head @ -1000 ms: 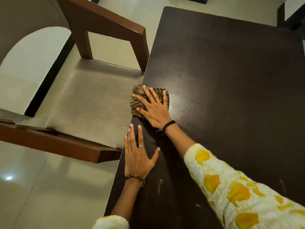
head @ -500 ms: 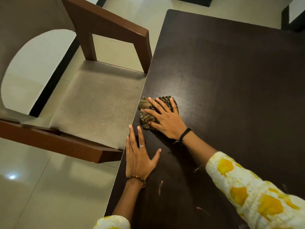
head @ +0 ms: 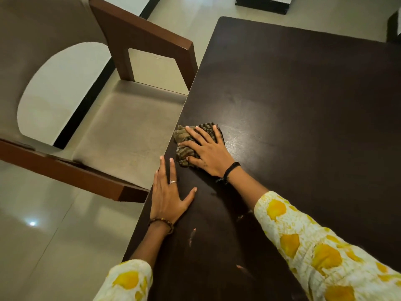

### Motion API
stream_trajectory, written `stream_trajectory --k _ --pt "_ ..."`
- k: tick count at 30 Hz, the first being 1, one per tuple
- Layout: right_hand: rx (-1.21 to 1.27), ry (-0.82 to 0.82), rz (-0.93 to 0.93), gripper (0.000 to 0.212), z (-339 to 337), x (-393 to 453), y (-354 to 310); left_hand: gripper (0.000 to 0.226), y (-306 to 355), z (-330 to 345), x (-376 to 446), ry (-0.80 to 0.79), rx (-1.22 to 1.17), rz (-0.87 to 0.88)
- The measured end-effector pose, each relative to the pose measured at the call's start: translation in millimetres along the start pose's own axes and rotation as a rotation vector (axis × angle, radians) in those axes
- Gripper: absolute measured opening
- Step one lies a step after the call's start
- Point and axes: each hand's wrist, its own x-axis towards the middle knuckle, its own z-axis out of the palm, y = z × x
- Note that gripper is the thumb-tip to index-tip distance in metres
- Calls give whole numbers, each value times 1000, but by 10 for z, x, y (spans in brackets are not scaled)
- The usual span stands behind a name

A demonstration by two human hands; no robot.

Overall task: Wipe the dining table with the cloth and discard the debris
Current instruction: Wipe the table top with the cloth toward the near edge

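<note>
I see the dark dining table (head: pixel 303 131) filling most of my view, and I place everything else against it. An armchair (head: pixel 121 131) stands at its left edge, the padded seat pushed up to the tabletop. My right hand (head: pixel 208 152) lies flat on the striped cloth (head: pixel 186 141), fingers spread and straight, pressing it onto the table right at the left edge. My left hand (head: pixel 168 195) rests palm down on the table just nearer to me, fingers together, thumb splayed out. Small pale smears (head: pixel 192 235) mark the table near my left wrist.
</note>
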Motion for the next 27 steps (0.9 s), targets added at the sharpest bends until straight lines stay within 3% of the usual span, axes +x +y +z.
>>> stream_trajectory --k 7,20,27 --pt "-28 -17 16 62 -80 -658 362 73 139 -13 -73 -76 173 131" --pt "6 -47 187 55 -408 -2497 1409 77 1865 531 -1121 -234 76 349" --pt "50 -56 309 63 -517 -3125 1738 75 2252 810 -1357 -323 126 426"
